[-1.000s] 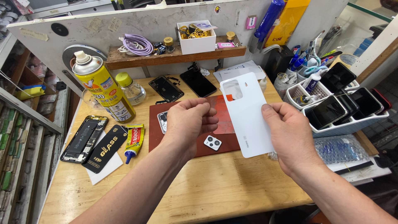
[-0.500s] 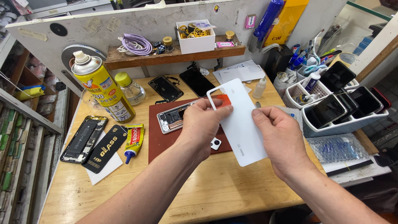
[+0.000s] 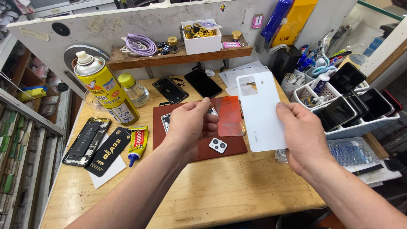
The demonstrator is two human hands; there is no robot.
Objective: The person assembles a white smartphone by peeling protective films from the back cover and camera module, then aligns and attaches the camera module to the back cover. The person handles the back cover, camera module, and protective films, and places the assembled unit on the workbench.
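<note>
My right hand holds a white phone back cover upright by its right edge; a camera cutout shows near its top. My left hand pinches a translucent red film, peeled clear of the cover and held just left of it. Both hover above a dark red work mat on the wooden bench. A small white camera module lies on the mat below my left hand. An opened phone on the mat is mostly hidden behind my left hand.
A yellow spray can, small bottle, glue tube and dismantled phone sit left. Two dark phones lie at the back. A tray of phones and tool basket stand right. A shelf holds cables.
My hands have drawn apart: the red film has come off the white cover in my left hand, and the cover has moved right with my right hand.
</note>
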